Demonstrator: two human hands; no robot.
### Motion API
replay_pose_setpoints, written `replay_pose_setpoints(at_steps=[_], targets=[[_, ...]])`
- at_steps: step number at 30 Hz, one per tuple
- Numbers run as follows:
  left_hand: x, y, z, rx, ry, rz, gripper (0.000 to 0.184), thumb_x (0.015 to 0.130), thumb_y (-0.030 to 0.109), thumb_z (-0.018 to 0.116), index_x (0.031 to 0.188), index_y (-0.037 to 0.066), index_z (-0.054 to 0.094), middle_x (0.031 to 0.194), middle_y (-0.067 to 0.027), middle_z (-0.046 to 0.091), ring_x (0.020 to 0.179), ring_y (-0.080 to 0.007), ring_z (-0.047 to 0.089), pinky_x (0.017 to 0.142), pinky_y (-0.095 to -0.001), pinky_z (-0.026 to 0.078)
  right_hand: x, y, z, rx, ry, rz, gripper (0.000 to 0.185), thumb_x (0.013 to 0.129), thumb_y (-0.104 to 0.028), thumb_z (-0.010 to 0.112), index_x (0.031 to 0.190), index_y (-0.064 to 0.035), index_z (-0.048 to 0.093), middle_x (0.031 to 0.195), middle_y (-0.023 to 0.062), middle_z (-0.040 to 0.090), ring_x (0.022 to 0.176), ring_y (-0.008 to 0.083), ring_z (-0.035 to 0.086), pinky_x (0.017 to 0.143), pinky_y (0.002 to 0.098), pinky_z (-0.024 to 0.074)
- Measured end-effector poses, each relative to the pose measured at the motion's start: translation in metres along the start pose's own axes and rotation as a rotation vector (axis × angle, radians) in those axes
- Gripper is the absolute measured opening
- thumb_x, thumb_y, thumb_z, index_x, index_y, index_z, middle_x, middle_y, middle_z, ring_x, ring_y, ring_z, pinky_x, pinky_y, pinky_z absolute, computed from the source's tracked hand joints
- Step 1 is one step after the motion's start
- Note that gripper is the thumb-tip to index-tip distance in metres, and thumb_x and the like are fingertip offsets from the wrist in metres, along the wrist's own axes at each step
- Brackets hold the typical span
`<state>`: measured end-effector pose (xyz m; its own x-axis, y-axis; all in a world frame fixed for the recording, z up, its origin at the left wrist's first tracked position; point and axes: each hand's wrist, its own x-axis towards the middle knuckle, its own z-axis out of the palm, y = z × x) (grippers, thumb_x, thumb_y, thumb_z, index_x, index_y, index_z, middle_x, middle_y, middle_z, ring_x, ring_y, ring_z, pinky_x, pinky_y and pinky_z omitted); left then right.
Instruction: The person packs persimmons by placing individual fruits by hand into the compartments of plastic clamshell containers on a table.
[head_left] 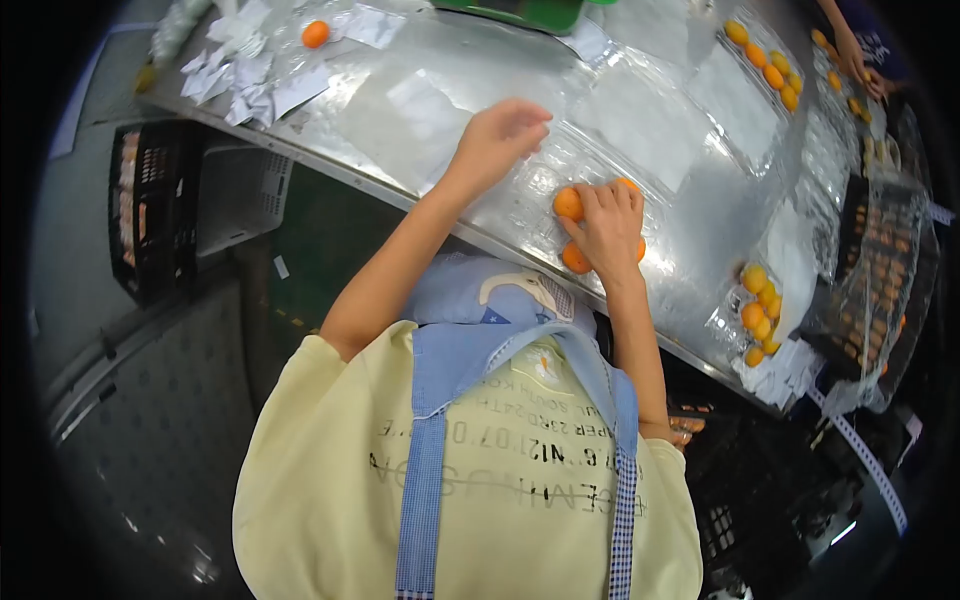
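My right hand (608, 228) is over a clear plastic tray (530, 200) near the table's front edge. Its thumb and fingers close on an orange (568, 204). Other oranges show around the hand, one orange (576, 259) below the thumb and others partly hidden by the fingers and palm. To the left, my left hand (503, 140) hovers above the tray's upper left side, slightly blurred. Its fingers are loosely bent and apart, with nothing visible in them.
Torn white paper (240, 60) and a single orange (315, 34) lie at the table's far left. Filled fruit packs (768, 68) stand right. A green container (520, 12) is at the back. Another person's hands (865, 70) are top right. Black crates (150, 210) flank the table.
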<state>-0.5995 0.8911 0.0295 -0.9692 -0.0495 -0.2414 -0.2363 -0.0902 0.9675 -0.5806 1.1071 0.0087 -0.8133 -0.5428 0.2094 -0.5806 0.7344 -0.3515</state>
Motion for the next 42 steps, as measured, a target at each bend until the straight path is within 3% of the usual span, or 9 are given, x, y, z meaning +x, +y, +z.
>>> replay_pose_setpoints(at_steps=[2, 5, 7, 11, 14, 18, 26, 33, 42], targets=[[-0.009, -0.015, 0.000, -0.001, -0.105, -0.051, 0.020, 0.090, 0.013, 0.065, 0.107, 0.004, 0.064, 0.089, -0.0007, 0.064, 0.075, -0.0071, 0.058, 0.070, -0.0229, 0.049, -0.003, -0.002, -0.002, 0.061, 0.011, 0.053, 0.035, 0.067, -0.019, 0.077, 0.098, -0.0059, 0.067, 0.090, 0.0069, 0.065, 0.093, 0.0259, 0.056, 0.089, 0.0396, 0.0383], [-0.021, -0.027, -0.003, 0.019, -0.261, -0.079, 0.035, 0.086, 0.009, 0.066, 0.121, 0.006, 0.058, 0.109, -0.0030, 0.060, 0.082, -0.0067, 0.056, 0.075, -0.0235, 0.049, -0.007, -0.011, -0.020, 0.415, 0.061, 0.303, 0.033, 0.073, -0.015, 0.076, 0.102, -0.0034, 0.068, 0.098, 0.0054, 0.068, 0.089, 0.0213, 0.059, 0.083, 0.0347, 0.0421], [-0.031, -0.016, -0.004, 0.040, -0.377, -0.088, 0.054, 0.081, 0.003, 0.068, 0.131, 0.010, 0.051, 0.126, -0.0044, 0.053, 0.091, -0.0089, 0.056, 0.080, -0.0243, 0.048, -0.015, -0.016, -0.020, 0.848, 0.066, 0.508, 0.032, 0.079, -0.012, 0.071, 0.109, -0.0024, 0.066, 0.105, 0.0046, 0.068, 0.090, 0.0168, 0.060, 0.082, 0.0305, 0.0440], [-0.044, 0.011, 0.004, 0.050, -0.435, 0.044, 0.063, 0.072, 0.000, 0.075, 0.130, 0.011, 0.052, 0.131, -0.0029, 0.051, 0.098, -0.0135, 0.056, 0.083, -0.0264, 0.047, -0.019, -0.037, -0.021, 1.449, 0.121, 0.755, 0.035, 0.086, -0.005, 0.063, 0.121, -0.0005, 0.061, 0.113, 0.0044, 0.066, 0.095, 0.0103, 0.061, 0.084, 0.0248, 0.0462], [-0.045, 0.017, 0.003, 0.163, -0.451, 0.198, 0.062, 0.072, 0.002, 0.077, 0.129, 0.012, 0.054, 0.130, -0.0034, 0.052, 0.104, -0.0156, 0.056, 0.083, -0.0284, 0.048, -0.017, -0.048, -0.014, 1.527, 0.133, 0.781, 0.037, 0.087, -0.004, 0.061, 0.124, 0.0007, 0.058, 0.114, 0.0062, 0.065, 0.102, 0.0128, 0.061, 0.090, 0.0263, 0.0461], [-0.042, 0.013, -0.004, 0.186, -0.421, 0.218, 0.059, 0.071, 0.003, 0.078, 0.126, 0.013, 0.057, 0.129, -0.0051, 0.054, 0.111, -0.0179, 0.055, 0.085, -0.0297, 0.048, -0.011, -0.057, -0.012, 1.530, 0.187, 0.730, 0.041, 0.086, -0.004, 0.065, 0.126, 0.0005, 0.056, 0.117, 0.0074, 0.063, 0.107, 0.0154, 0.060, 0.093, 0.0293, 0.0466], [-0.037, 0.004, -0.008, 0.141, -0.433, 0.335, 0.053, 0.074, -0.005, 0.072, 0.123, 0.012, 0.060, 0.128, -0.0078, 0.057, 0.111, -0.0188, 0.057, 0.085, -0.0300, 0.049, 0.009, -0.063, -0.021, 1.326, 0.160, 0.668, 0.029, 0.085, -0.009, 0.069, 0.111, -0.0019, 0.059, 0.110, 0.0051, 0.062, 0.099, 0.0133, 0.059, 0.084, 0.0285, 0.0469], [-0.034, -0.004, -0.006, 0.118, -0.398, 0.363, 0.051, 0.077, -0.003, 0.071, 0.123, 0.014, 0.060, 0.126, -0.0068, 0.060, 0.105, -0.0205, 0.062, 0.082, -0.0300, 0.052, 0.011, -0.056, -0.013, 1.354, 0.220, 0.746, 0.027, 0.085, -0.015, 0.071, 0.105, -0.0031, 0.058, 0.104, 0.0049, 0.061, 0.097, 0.0114, 0.057, 0.080, 0.0276, 0.0469], [-0.034, 0.003, -0.003, 0.160, -0.410, 0.304, 0.049, 0.080, -0.002, 0.068, 0.125, 0.011, 0.058, 0.126, -0.0076, 0.060, 0.106, -0.0213, 0.062, 0.085, -0.0314, 0.052, 0.017, -0.056, -0.014, 1.186, 0.174, 0.694, 0.026, 0.085, -0.015, 0.070, 0.104, -0.0037, 0.056, 0.102, 0.0063, 0.061, 0.098, 0.0131, 0.057, 0.080, 0.0272, 0.0475]])
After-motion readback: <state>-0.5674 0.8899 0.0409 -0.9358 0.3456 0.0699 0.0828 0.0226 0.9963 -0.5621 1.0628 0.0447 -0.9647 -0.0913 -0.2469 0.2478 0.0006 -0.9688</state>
